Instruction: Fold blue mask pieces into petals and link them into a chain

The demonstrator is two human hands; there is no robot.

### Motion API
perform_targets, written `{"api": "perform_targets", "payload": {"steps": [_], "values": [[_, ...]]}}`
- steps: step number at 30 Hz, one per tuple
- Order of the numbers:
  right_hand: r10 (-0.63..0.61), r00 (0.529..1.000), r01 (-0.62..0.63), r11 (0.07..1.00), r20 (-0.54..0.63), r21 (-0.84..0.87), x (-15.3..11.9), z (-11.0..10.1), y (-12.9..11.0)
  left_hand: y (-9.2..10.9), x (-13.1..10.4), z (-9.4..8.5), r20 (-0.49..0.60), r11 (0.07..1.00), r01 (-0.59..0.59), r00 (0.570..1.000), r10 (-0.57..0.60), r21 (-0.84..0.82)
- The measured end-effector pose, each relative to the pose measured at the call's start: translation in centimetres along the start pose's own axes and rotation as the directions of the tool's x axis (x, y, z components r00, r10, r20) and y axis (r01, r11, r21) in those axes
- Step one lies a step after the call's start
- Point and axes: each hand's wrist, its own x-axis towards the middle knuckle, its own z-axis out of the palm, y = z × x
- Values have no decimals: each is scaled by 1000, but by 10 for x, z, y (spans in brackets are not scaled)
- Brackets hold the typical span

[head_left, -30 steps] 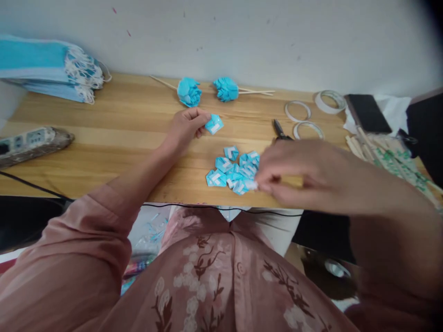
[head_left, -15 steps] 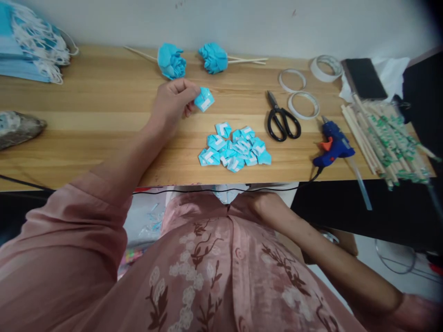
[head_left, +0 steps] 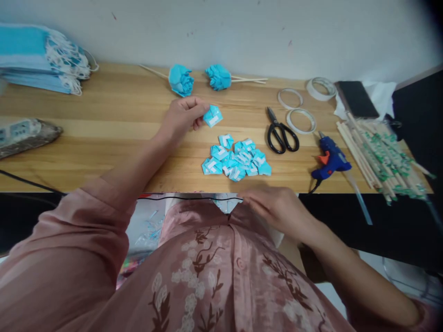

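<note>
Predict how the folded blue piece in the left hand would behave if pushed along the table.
The folded blue piece is probably light, since the left hand pinches it by one edge. Its flat, angular shape suggests it would slide on the table rather than roll. It looks mildly stiff, as it juts from the grip without visible drooping.

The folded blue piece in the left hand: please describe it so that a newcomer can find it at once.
On the wooden table, find the two blue flowers. Just below them in view, the left hand pinches the folded blue piece. Unlike the clustered pieces, this one is held apart.
</note>
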Motion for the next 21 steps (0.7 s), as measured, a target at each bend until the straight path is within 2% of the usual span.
{"api": "perform_targets", "payload": {"steps": [1, 2, 4, 6, 8, 10, 12, 16, 21], "values": [[-53, 999, 53, 998, 4, -19, 11, -11, -5, 0, -1, 0, 15, 1000, -1, 1000, 1, 0], [-90, 994, 87, 995, -64, -50, 23, -21, -10, 1, -1, 0, 28, 1000, -3, 1000, 3, 0], [-81, 972, 62, 994, -219, -93, 48, -39, -18, 3, -3, 0, 56, 1000, -9, 998, 9, -4], [-73, 946, 48, 995, -315, -86, 75, -49, -21, 5, -5, 0, 83, 1000, -20, 996, 21, -3], [-71, 936, 60, 997, -344, -43, 101, -52, -16, 8, -8, 0, 103, 999, -33, 994, 31, 21], [-48, 948, 67, 996, -315, 51, 125, -48, -4, 11, -10, 1, 111, 998, -37, 993, 30, 59], [-15, 976, 58, 980, -219, 191, 143, -40, 9, 14, -11, 1, 120, 996, -32, 992, 21, 85], [45, 998, -22, 918, -50, 396, 161, -26, 25, 16, -10, 3, 146, 996, -31, 989, 18, 86], [77, 992, -24, 886, -97, 464, 171, -23, 31, 14, -8, 4, 109, 1000, 3, 994, -6, 31]]}}
